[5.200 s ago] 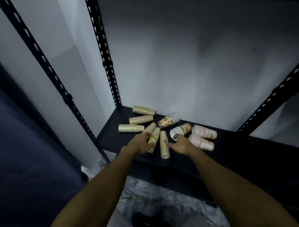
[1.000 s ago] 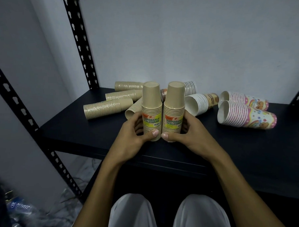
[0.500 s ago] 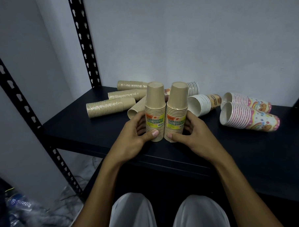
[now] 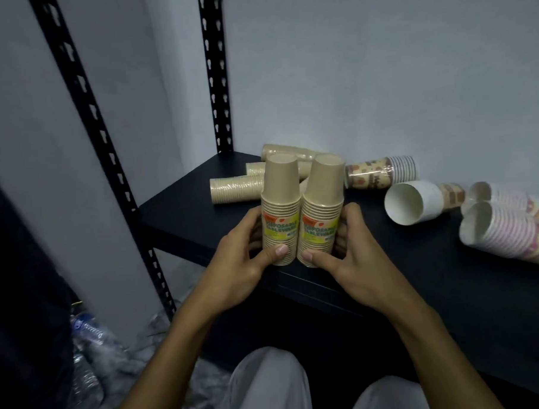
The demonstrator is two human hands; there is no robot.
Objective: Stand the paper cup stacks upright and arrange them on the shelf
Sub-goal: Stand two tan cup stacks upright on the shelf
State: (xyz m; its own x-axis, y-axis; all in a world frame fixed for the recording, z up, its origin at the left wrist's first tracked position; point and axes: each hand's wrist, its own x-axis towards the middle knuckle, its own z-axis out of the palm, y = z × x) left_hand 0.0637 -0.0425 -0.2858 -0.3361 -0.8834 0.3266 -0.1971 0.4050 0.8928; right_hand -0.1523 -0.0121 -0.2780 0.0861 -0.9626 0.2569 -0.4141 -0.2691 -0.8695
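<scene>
Where hands (image 4: 295, 259) grip: stack bases (image 4: 290, 260) hidden.

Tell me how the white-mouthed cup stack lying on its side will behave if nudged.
The white stack lies on its side on the shelf, so it would probably roll, curving because cups taper. Being paper, it is likely light and shifts easily. Its open mouth may dent if squeezed.

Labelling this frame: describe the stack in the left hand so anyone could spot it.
On the black shelf, near its front edge, two kraft stacks stand upright. The left hand grips the left stack; its twin sits in the right hand.
</scene>
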